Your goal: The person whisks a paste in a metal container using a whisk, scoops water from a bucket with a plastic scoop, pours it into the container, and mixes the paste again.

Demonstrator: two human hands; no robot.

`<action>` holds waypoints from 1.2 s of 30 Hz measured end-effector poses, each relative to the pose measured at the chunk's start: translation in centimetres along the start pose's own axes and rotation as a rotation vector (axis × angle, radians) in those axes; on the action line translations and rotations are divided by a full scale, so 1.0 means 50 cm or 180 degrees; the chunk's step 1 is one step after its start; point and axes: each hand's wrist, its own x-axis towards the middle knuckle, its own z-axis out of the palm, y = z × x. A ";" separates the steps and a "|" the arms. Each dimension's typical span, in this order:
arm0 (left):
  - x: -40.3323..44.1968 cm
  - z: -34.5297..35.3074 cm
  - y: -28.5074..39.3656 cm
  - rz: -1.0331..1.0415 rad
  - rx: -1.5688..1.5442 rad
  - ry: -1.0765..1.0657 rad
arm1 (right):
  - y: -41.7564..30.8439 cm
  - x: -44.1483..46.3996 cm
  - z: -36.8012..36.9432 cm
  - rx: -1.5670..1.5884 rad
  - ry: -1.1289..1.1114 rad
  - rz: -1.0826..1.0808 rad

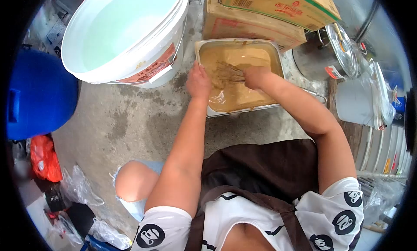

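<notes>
A rectangular metal pan [243, 108] stands on the concrete floor, holding a tan, creamy liquid [256, 55]. My left hand [199, 80] grips the pan's left rim, fingers closed over the edge. Reaching in from the right, my right hand [257, 77] is closed round the handle of a wire whisk [230, 72]. The whisk lies tilted to the left, its wires partly sunk in the liquid. Most of its handle is hidden inside my fist.
A large white bucket [173, 55] of pale greenish liquid stands at the upper left, beside a blue barrel [41, 94]. Cardboard boxes [252, 27] sit right behind the pan. A lidded steel pot [310, 55] and a white tub [356, 97] are at right; plastic bags [82, 186] lie lower left.
</notes>
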 end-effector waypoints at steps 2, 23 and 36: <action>-0.003 -0.007 0.009 -0.0093 -0.0056 -0.0112 | 0.002 -0.016 0.013 0.0009 -0.0111 -0.0140; 0.001 -0.017 0.009 -0.0295 -0.0104 -0.0288 | 0.156 -0.114 0.078 -0.0846 0.0039 0.1002; -0.001 -0.017 0.025 -0.0423 -0.0229 -0.0116 | 0.099 -0.040 0.015 -0.0267 0.0345 0.0379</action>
